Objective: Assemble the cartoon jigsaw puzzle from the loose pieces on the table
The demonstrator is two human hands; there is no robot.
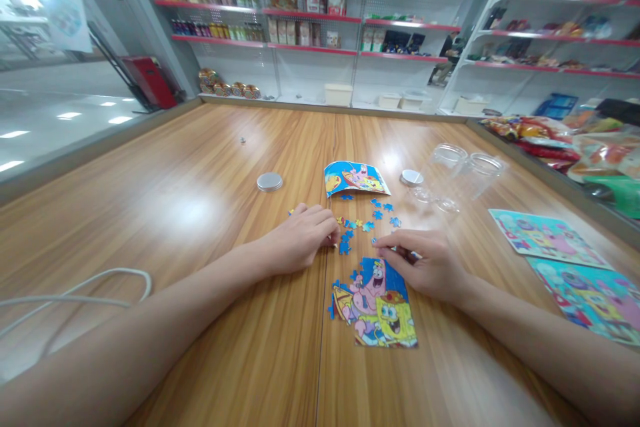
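Note:
A partly built cartoon jigsaw puzzle (376, 307) lies on the wooden table (200, 227) in front of me. Several loose blue pieces (370, 217) are scattered just beyond it. My left hand (300, 240) rests on the table with its fingers curled, fingertips pinched at the loose pieces beside the puzzle's top left. My right hand (425, 263) lies over the puzzle's upper right edge, fingers pressed together on a small piece there. A printed reference picture (355, 178) lies curled behind the loose pieces.
Two metal lids (269, 181) (411, 177) and two clear plastic jars (465, 170) lie behind the puzzle. Two finished puzzle sheets (545, 237) lie at the right. A white cable (100, 280) loops at the left. Shop shelves (310, 13) line the back wall.

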